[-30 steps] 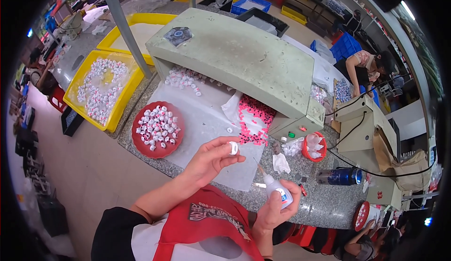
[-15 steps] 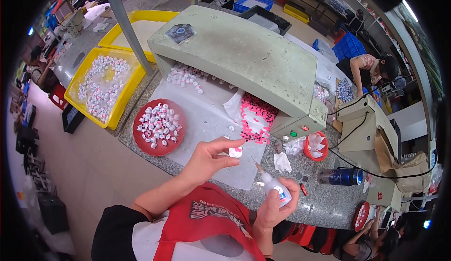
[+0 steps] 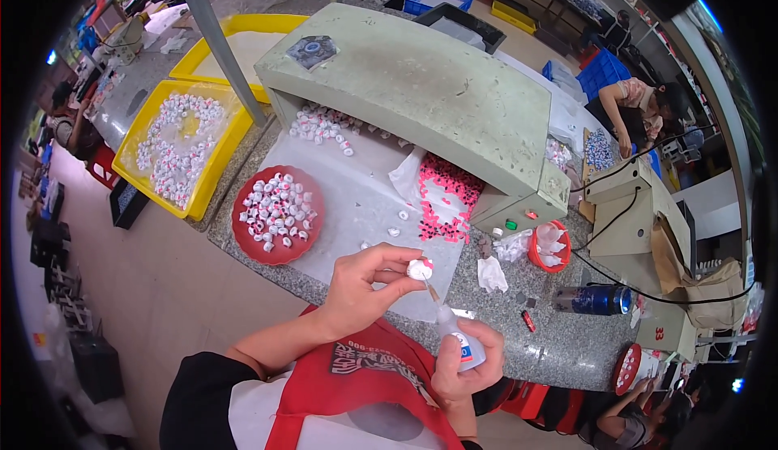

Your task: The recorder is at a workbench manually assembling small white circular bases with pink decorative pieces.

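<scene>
Between the thumb and fingers of my left hand [image 3: 362, 286] is a small white figure piece [image 3: 420, 269] with a bit of pink on it. My right hand [image 3: 466, 369] is wrapped round a clear glue bottle [image 3: 460, 336] with a thin needle tip. That tip is at the white piece, touching or very close to it. Beyond my hands, many small pink and black parts [image 3: 448, 199] lie on white paper. A red scalloped plate [image 3: 275, 257] to the left holds many similar white pieces.
A pale green metal hood [image 3: 421, 69] spans the table, with more white pieces beneath it. Left stands a yellow tray [image 3: 188, 211] of white pieces. On the right are a red cup [image 3: 553, 265] with tissues, a blue bottle [image 3: 593, 299] and a crumpled tissue [image 3: 491, 275]. Co-workers sit farther off.
My left hand has moved slightly right with the white piece, turning it. The glue bottle has shifted left, bringing its tip from apart to the piece. Another white piece now shows on the paper.
</scene>
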`<action>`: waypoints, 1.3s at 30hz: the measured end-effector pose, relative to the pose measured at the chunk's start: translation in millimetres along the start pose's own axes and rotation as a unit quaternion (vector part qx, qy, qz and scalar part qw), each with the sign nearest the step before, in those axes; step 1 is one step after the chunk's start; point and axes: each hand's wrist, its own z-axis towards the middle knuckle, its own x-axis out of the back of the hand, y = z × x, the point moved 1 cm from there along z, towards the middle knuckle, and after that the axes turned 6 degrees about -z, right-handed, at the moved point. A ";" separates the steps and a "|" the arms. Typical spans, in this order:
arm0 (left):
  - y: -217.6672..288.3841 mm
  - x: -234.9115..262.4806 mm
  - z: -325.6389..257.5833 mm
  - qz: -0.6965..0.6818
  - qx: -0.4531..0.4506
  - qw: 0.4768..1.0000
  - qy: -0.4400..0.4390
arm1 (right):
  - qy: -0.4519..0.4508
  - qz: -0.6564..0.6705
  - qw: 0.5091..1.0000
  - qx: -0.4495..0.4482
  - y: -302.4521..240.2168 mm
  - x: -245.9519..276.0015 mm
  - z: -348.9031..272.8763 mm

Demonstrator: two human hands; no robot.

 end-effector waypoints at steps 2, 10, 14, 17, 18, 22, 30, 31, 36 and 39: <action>-0.6 0.4 -0.1 -0.001 0.010 1.000 0.001 | -0.008 0.002 1.000 -0.003 2.7 -0.5 -2.5; 0.0 1.5 0.5 0.040 -0.074 0.996 -0.004 | -0.016 -0.001 1.000 -0.004 4.1 -2.3 -4.0; -1.5 2.0 1.0 0.037 -0.065 0.997 -0.007 | -0.018 0.004 1.000 0.016 3.1 -6.0 -0.3; -1.4 1.8 1.1 0.033 -0.065 0.997 -0.010 | -0.020 0.007 1.000 0.016 2.9 -5.2 -1.8; -1.5 1.4 1.2 0.031 -0.066 0.997 -0.007 | -0.020 0.009 1.000 -0.003 3.8 -4.4 -3.0; -3.3 0.9 3.0 0.039 -0.072 0.997 -0.010 | -0.020 0.000 1.000 0.002 6.8 -4.7 -1.7; 0.7 4.4 4.7 0.053 -0.055 0.997 -0.011 | -0.050 -0.028 0.998 0.034 -0.9 0.9 9.7; -0.4 4.6 4.9 0.029 -0.042 0.999 -0.009 | -0.051 -0.028 0.998 0.034 -0.6 1.0 10.0; 0.0 6.0 8.8 -0.131 0.093 0.987 -0.011 | -0.028 0.008 0.999 -0.017 5.5 3.0 3.4; -1.9 7.7 9.6 -0.156 0.145 0.977 -0.018 | -0.027 0.005 1.000 -0.008 5.2 3.3 4.3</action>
